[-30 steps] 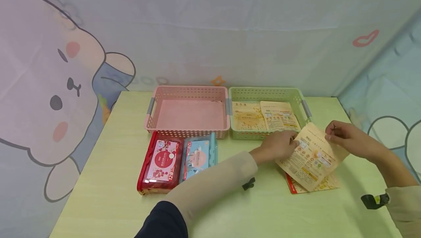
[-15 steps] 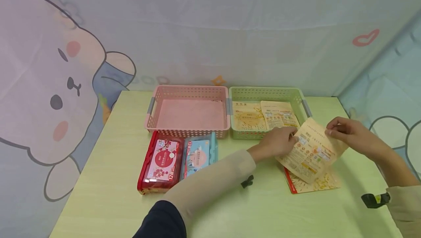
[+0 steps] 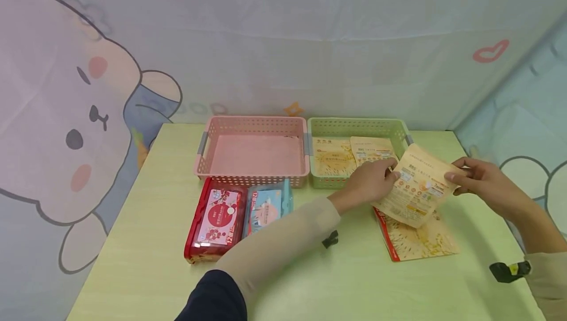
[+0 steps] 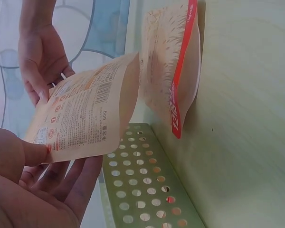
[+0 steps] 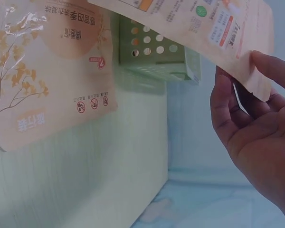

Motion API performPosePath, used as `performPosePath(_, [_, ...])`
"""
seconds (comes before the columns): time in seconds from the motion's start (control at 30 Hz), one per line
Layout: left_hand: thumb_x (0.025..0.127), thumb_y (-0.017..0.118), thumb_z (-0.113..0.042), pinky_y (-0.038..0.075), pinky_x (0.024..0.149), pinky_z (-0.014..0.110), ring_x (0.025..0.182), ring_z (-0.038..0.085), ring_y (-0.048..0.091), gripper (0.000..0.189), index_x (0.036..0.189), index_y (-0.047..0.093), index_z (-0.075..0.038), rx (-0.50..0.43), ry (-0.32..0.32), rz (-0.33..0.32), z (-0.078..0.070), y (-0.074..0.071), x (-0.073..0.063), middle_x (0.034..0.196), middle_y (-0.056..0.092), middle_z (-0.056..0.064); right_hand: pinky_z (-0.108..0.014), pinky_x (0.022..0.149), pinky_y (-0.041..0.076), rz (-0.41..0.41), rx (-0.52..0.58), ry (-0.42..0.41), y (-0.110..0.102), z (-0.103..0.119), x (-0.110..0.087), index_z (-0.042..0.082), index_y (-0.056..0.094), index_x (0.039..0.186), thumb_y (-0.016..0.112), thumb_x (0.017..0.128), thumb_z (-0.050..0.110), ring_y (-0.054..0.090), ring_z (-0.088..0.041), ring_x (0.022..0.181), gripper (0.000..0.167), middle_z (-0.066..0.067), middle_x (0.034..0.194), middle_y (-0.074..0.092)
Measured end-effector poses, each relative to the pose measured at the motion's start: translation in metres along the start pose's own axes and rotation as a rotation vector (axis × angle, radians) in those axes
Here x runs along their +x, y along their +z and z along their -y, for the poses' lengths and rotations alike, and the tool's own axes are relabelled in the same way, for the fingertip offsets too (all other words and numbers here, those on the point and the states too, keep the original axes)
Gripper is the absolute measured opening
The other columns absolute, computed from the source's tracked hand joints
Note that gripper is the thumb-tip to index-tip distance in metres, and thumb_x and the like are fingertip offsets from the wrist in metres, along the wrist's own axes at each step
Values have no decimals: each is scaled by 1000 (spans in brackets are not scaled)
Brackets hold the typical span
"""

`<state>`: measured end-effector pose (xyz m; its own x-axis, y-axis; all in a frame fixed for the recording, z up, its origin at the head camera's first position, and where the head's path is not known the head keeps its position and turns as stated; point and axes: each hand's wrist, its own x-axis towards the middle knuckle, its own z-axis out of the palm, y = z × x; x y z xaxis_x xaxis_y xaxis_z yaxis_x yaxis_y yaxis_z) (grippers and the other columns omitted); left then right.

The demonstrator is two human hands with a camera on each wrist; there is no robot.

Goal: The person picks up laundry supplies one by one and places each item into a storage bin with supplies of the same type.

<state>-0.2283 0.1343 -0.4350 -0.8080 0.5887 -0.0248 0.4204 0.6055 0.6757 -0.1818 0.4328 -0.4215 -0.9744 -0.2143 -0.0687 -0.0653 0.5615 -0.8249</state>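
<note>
A beige printed pouch point(image 3: 418, 185) is held up over the table in front of the green basket. My left hand point(image 3: 371, 179) pinches its left edge between thumb and fingers, the thumb lying over the printed side in the left wrist view. On the opposite side my right hand point(image 3: 489, 188) grips a corner, as the right wrist view also shows. Beneath the held pouch, another beige pouch point(image 3: 423, 242) with a red strip lies on the table, partly covered. Two more pouches, a left one point(image 3: 333, 156) and a right one point(image 3: 373, 149), lie inside the green basket point(image 3: 359, 123).
Left of the green basket stands a pink basket point(image 3: 257, 151), side by side with it. In front are a red clear-lidded box point(image 3: 217, 220) and a blue one point(image 3: 266, 208), partly behind my left forearm. A printed cloth wall point(image 3: 283, 55) rises behind the table.
The held pouch has risen and moved toward the green basket, uncovering more of the pouch below. My right hand has shifted slightly and now has a fuller grip on the corner.
</note>
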Motion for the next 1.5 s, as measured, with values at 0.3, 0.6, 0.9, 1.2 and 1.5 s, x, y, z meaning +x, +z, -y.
performPosePath(0.3, [114,50,-36,31,44,20,47,6,40,18,116,62,-22,20,43,-119,2,-10,-2,79,61,-15,-25,81,60,32,147,-4,2,-5,0,-10,43,147,53,111,3,75,-16,92,40,5,106,77])
performPosePath(0.6, [114,49,-34,31,44,21,46,7,42,18,113,60,-20,-48,53,-189,2,-20,-4,82,63,-15,-31,86,61,55,236,-110,7,0,2,-18,53,110,51,110,-3,75,-24,98,15,-14,104,75])
performPosePath(0.9, [115,48,-35,38,47,21,51,6,51,19,117,60,-20,-73,44,-168,6,-20,-3,91,67,-15,-35,90,61,64,351,-128,14,-3,-1,-18,54,116,50,109,-6,74,-22,99,14,-12,107,71])
performPosePath(1.2, [114,49,-35,41,49,22,53,7,51,25,127,63,-19,-97,63,-199,10,-28,-3,104,71,-9,-40,83,63,30,301,-146,18,7,4,-16,49,107,52,109,-3,74,-26,94,13,-17,100,68])
performPosePath(1.5, [114,49,-35,45,55,22,61,6,56,30,134,63,-17,-129,66,-210,12,-37,-3,106,70,-9,-40,81,63,-39,207,-127,20,19,7,-15,51,107,55,110,3,73,-29,92,18,-18,98,65])
